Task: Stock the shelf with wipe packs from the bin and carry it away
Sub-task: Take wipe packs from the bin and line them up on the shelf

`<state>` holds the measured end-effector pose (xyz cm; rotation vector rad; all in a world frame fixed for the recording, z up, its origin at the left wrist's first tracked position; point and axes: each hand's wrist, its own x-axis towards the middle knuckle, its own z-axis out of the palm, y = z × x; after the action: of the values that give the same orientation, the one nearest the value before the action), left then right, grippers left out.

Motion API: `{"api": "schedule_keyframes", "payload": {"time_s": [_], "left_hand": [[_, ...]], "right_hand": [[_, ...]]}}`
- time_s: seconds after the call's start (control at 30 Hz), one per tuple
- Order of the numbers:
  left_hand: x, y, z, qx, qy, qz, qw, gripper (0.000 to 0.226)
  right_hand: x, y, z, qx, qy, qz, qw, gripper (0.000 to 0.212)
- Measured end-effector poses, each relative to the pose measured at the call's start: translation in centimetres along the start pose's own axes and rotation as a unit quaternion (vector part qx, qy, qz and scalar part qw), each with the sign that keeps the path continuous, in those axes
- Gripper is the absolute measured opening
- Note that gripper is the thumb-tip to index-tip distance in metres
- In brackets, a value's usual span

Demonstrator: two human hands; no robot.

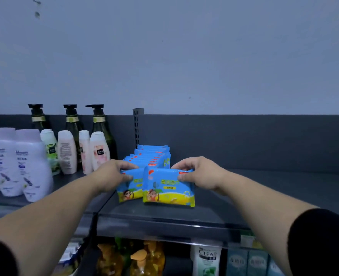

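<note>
Fingers [131,166] of the left hand [112,175] curl over the top edge of a blue-and-yellow wipe pack, the left pack [129,188], with the thumb pressed on its printed face. Fingers [179,166] of the right hand [201,174] pinch the top right corner of a second one, the right pack [167,189], in the same way. Both packs stand upright on a long edge on the dark grey shelf [264,188], long axis running left to right, printed faces toward the viewer. The right pack is in front and overlaps the left pack's right end.

Just behind them a row of packs [151,158] (same blue wrapper, standing face-forward) runs back toward the shelf's rear wall, beside a slotted upright post [137,126]. To the left, close to the left hand, stand small pink and white bottles [67,152], pale lavender bottles [32,166] and dark green pump bottles [101,126]. A clear lip [164,218] edges the shelf front. On the level below are orange pump bottles [144,257] and a white shampoo bottle [206,259].
</note>
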<state>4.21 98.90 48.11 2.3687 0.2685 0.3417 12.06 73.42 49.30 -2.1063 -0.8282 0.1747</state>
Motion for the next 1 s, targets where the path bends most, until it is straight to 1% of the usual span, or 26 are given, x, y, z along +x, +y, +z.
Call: {"api": "schedule_keyframes", "payload": {"time_s": [0.1,0.2,0.3,0.33,0.4,0.43,0.47,0.53,0.6,0.73,0.8,0.87,0.93,1.0], "left_hand": [[1.4,-1.2,-0.4,0.013,0.015,0.01,1.0,0.028],[2.8,-2.4,-0.5,0.028,0.056,0.02,0.998,0.034],[3.8,-2.7,-0.3,-0.012,0.07,0.025,0.997,0.044],[4.0,-2.7,-0.3,-0.021,0.061,0.022,0.998,0.05],[4.2,-2.7,-0.2,-0.024,0.016,0.016,0.999,0.059],[4.2,-2.8,-0.1,-0.023,-0.009,0.017,1.0,0.061],[4.3,-2.9,-0.1,-0.017,-0.029,0.021,0.999,0.064],[4.5,-3.2,-0.2,0.003,-0.052,0.035,0.998,0.073],[4.6,-3.6,-0.3,0.023,-0.066,0.051,0.996,0.079],[4.5,-3.7,-0.1,0.03,-0.104,0.072,0.992,0.083],[4.6,-3.6,0.1,0.022,-0.08,0.084,0.993,0.081],[4.7,-3.4,0.4,0.025,-0.046,0.1,0.994,0.078],[4.9,-3.0,0.8,0.055,-0.019,0.122,0.991,0.079],[4.5,-2.0,1.3,0.105,0.002,0.143,0.984,0.079]], "right_hand": [[2.1,-0.3,1.8,0.003,0.002,0.009,1.0,0.02],[4.2,-0.4,4.1,-0.021,0.026,0.028,0.999,0.021],[5.8,-0.5,5.6,-0.035,0.065,0.051,0.996,0.024],[6.2,-0.6,5.9,-0.038,0.079,0.059,0.994,0.031],[6.8,-0.9,6.5,-0.034,0.101,0.081,0.991,0.053],[6.9,-1.1,6.8,-0.028,0.104,0.094,0.99,0.063],[7.0,-1.3,7.0,-0.021,0.102,0.103,0.989,0.068],[7.1,-1.4,7.3,-0.02,0.097,0.113,0.989,0.069],[7.0,-1.4,7.5,-0.024,0.11,0.122,0.986,0.064],[6.2,-1.3,7.6,0.004,0.135,0.147,0.98,0.058],[5.5,-1.4,7.6,0.003,0.141,0.149,0.979,0.06],[4.7,-1.6,7.5,-0.028,0.16,0.152,0.975,0.066],[3.8,-1.6,7.1,-0.05,0.189,0.158,0.968,0.07],[2.5,-1.6,6.5,-0.105,0.211,0.16,0.959,0.068]]}}
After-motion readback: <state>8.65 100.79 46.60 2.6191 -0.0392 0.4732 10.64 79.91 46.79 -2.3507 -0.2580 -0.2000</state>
